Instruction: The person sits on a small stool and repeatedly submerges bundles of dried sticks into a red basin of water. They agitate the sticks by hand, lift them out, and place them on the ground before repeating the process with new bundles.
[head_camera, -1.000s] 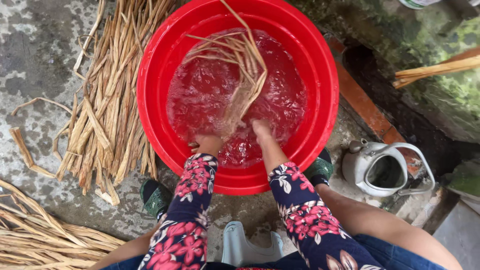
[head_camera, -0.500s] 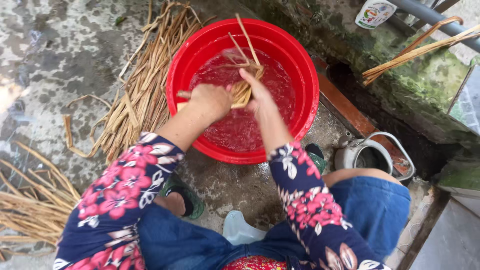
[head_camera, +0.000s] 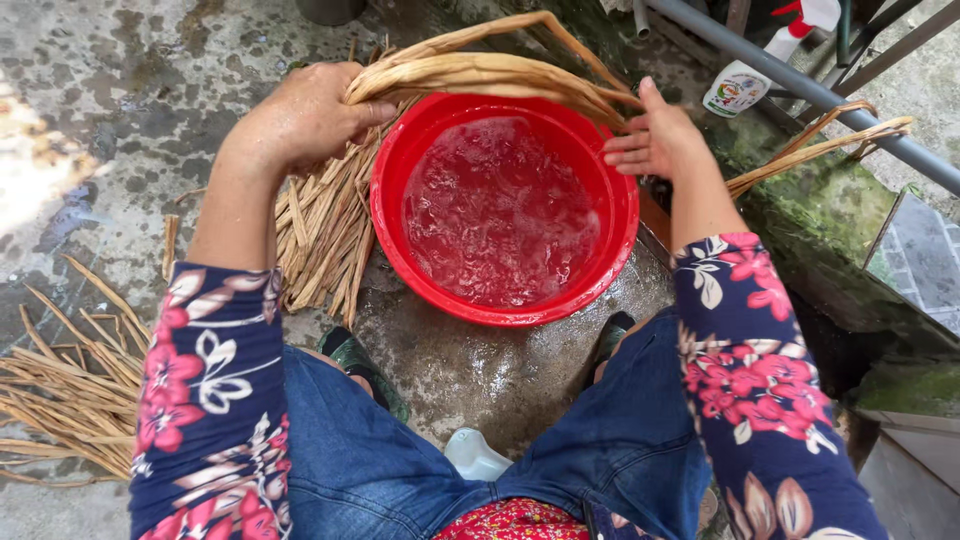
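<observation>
A red basin (head_camera: 390, 235) full of foamy water stands on the wet concrete in front of me. Above its far rim I hold a bundle of wet tan plant strips (head_camera: 480, 70), stretched sideways across the basin. My left hand (head_camera: 305, 115) is closed around the bundle's left end. My right hand (head_camera: 655, 135) rests against the bundle's right end with its fingers spread; how firmly it grips is unclear. Both arms wear dark floral sleeves.
A pile of dry strips (head_camera: 320, 225) lies left of the basin, more strips (head_camera: 70, 395) at lower left. A grey pipe (head_camera: 800, 85), a white bottle (head_camera: 740, 85) and a mossy ledge (head_camera: 830, 220) are at right. A pale plastic object (head_camera: 475, 455) sits between my knees.
The strips were being soaked in the basin; now both hands have lifted them out and spread the bundle across the far rim. The view has shifted closer.
</observation>
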